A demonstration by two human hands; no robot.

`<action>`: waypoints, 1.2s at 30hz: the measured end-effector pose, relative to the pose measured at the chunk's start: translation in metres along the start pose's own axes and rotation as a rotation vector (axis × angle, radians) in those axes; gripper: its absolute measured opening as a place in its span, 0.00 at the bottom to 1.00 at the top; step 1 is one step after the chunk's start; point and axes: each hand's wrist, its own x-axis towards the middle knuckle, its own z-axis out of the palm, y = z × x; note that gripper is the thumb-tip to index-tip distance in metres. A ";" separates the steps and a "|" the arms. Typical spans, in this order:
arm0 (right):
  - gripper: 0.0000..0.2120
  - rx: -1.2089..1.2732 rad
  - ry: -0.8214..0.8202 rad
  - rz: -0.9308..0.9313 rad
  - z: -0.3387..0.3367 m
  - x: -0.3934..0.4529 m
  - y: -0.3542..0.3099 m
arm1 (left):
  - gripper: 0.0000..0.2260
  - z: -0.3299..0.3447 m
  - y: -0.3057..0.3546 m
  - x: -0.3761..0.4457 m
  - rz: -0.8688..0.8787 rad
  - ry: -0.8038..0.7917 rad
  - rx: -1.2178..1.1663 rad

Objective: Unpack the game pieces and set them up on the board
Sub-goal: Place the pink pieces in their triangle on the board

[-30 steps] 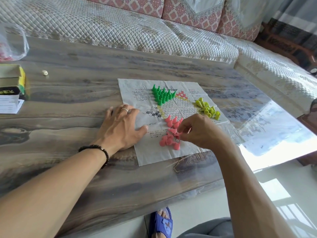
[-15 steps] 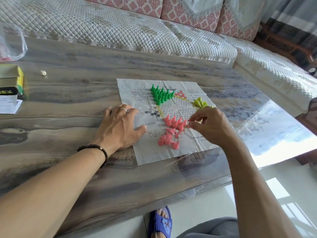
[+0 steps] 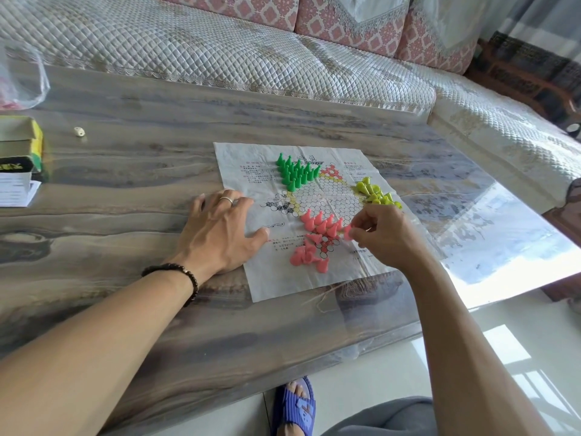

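Note:
A paper game board (image 3: 270,278) with a printed hexagon grid lies on the wooden table. Green pawns (image 3: 294,173) stand packed in its far-left corner of the grid. Yellow pawns (image 3: 374,193) cluster at the right. Several pink pawns (image 3: 323,223) stand in rows near the front, and more pink pawns (image 3: 306,254) lie tipped over in a loose heap below them. My right hand (image 3: 382,237) pinches one pink pawn (image 3: 347,231) at the right end of the standing pink rows. My left hand (image 3: 220,228) rests flat on the board's left edge.
A yellow and black box (image 3: 20,149) with a paper slip sits at the table's left edge, with a clear plastic bag (image 3: 22,77) behind it. A small white die (image 3: 79,131) lies nearby. A quilted sofa runs along the far side.
My right hand picked a pink pawn from the loose heap and carried it up and right to the end of the standing pink rows. The left hand stayed put.

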 end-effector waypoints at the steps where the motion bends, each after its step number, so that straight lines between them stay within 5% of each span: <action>1: 0.05 0.000 -0.004 -0.003 0.001 0.000 0.000 | 0.34 0.000 0.000 0.000 0.000 0.000 0.001; 23: 0.06 -0.052 0.067 -0.039 -0.010 -0.003 -0.015 | 0.34 0.002 -0.001 0.000 0.005 0.007 -0.013; 36: 0.05 -0.137 -0.118 -0.171 0.018 -0.005 -0.046 | 0.34 0.004 -0.003 0.002 0.009 0.009 -0.007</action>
